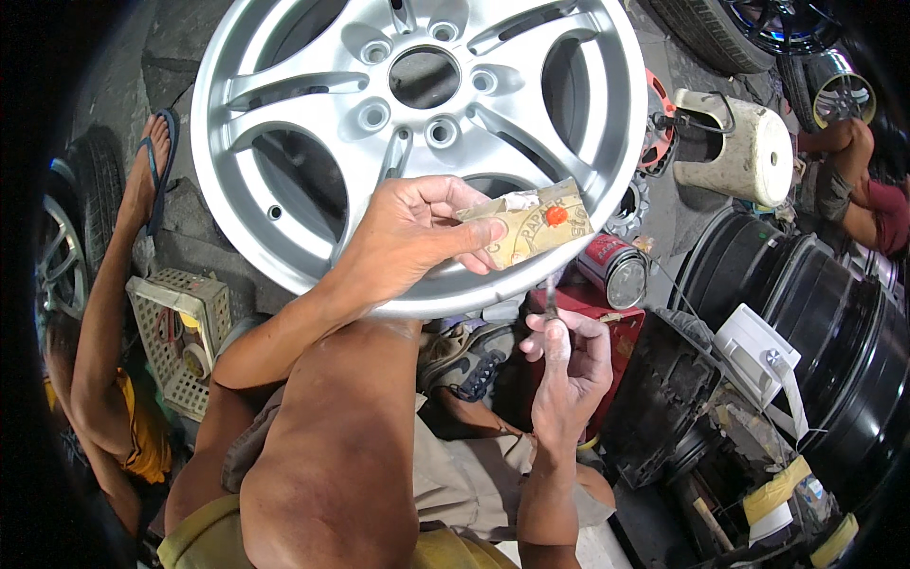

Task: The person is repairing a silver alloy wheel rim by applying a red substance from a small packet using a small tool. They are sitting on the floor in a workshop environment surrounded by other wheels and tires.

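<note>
My left hand (417, 228) grips a folded, tan piece of sandpaper (521, 248), thumb on top and fingers beneath. A bright orange-red dab of paste (556, 215) sits on its printed face, and some whitish paste shows along its upper edge. Between thumb and fingers, my right hand (571, 370) pinches a thin, narrow metal tool (551, 296) whose tip points up toward the sandpaper, apart from it. Whitish residue coats these fingers. Beyond both hands lies a large silver alloy wheel (216, 142), its near edge by my raised knee; the sandpaper hangs over its lower right part.
A red can (607, 266) stands right of the wheel, near a dirty white stool (735, 156). Black wheels (806, 294) and a white box (754, 351) fill the right side. A plastic basket (190, 313) is at left. Other people sit at both sides.
</note>
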### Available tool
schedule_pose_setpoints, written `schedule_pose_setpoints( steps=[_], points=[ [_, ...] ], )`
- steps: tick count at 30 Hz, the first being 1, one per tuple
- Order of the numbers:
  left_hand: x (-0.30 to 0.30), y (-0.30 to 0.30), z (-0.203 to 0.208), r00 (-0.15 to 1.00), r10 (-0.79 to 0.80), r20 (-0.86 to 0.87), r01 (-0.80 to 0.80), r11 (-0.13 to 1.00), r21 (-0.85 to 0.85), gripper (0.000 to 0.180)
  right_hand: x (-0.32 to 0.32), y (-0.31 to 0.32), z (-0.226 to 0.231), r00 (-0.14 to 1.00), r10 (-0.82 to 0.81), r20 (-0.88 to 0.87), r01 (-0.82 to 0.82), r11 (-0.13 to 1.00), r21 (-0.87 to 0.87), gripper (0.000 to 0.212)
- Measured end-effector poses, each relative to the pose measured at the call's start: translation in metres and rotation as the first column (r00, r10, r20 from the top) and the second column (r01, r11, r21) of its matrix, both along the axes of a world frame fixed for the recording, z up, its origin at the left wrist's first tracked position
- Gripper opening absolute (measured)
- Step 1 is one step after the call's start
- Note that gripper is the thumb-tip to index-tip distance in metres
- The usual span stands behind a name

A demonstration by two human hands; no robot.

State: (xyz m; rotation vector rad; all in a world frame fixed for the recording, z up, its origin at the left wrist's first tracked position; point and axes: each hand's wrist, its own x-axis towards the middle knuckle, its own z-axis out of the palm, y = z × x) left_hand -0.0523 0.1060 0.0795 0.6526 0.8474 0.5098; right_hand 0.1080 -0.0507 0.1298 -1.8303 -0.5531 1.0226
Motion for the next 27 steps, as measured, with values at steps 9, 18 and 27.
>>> schedule_pose_setpoints(
  steps=[9, 18, 27],
  points=[
    [0.004, -0.007, -0.006, 0.999, -0.010, 0.036, 0.008, 0.999, 0.052, 0.018, 0.018, 0.003, 0.002, 0.770, 0.230, 0.595, -0.309, 0.950, 0.033, 0.018],
    [0.004, -0.007, -0.005, 0.998, -0.059, 0.017, 0.057, 0.992, 0.117, 0.018, 0.014, 0.009, 0.009, 0.701, 0.284, 0.654, -0.364, 0.931, -0.015, 0.028],
    [0.006, -0.008, -0.006, 1.000, -0.002, 0.018, 0.000, 0.993, 0.116, 0.018, 0.014, 0.008, 0.008, 0.700, 0.282, 0.656, -0.367, 0.930, -0.008, 0.026]
  ],
)
